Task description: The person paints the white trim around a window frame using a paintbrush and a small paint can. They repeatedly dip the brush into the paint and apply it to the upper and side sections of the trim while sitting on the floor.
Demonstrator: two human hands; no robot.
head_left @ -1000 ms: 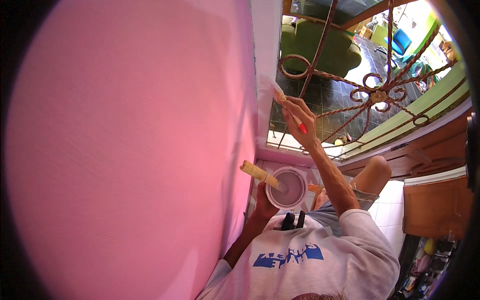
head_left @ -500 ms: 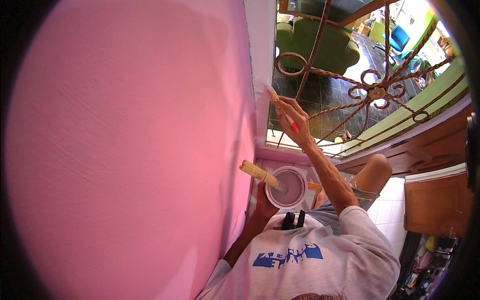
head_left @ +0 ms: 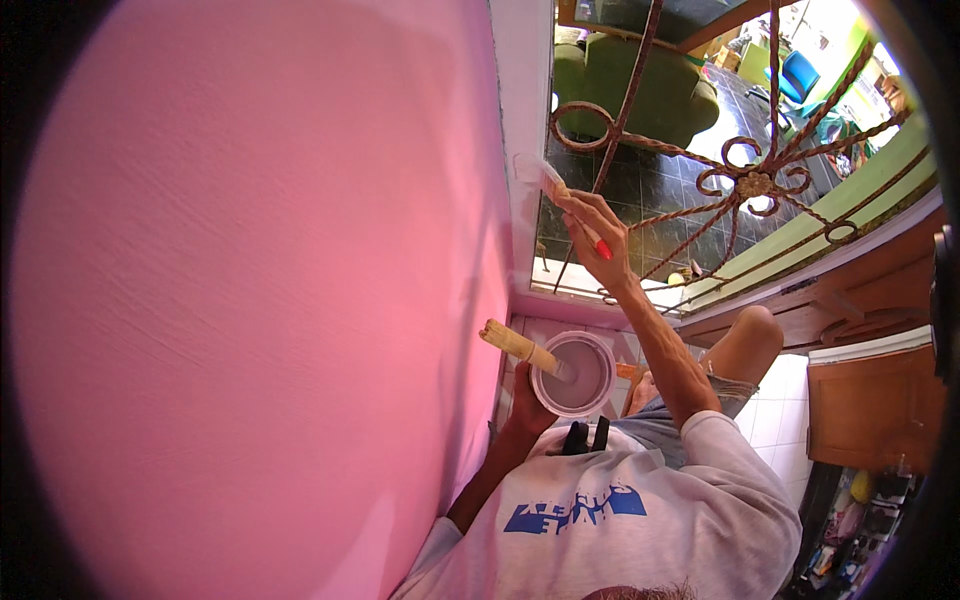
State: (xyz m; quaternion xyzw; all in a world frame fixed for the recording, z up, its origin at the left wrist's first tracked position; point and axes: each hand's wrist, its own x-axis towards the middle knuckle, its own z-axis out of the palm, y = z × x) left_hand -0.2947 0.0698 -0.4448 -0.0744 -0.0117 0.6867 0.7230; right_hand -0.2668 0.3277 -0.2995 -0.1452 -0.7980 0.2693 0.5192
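Observation:
My right hand is closed round a slim paintbrush with a red handle end. Its bristle tip is at the white window frame, beside the opening; whether it touches is hard to tell. Low in front of my body, my left hand grips a round paint bucket from its left side, most of the fingers hidden beneath or behind it. Pale greyish-pink paint lies inside. A bamboo stick leans out over the bucket's left rim, its lower end coated in paint.
A pink wall fills the left side. Rusty twisted window bars cross the opening at the upper right, with a dark tiled floor and green sofa beyond. My bent knee and a wooden cabinet are to the right.
My right hand and the paintbrush have shifted slightly right, away from the wall, with the brush tip nearer the frame's inner edge. The left hand and bucket stay put.

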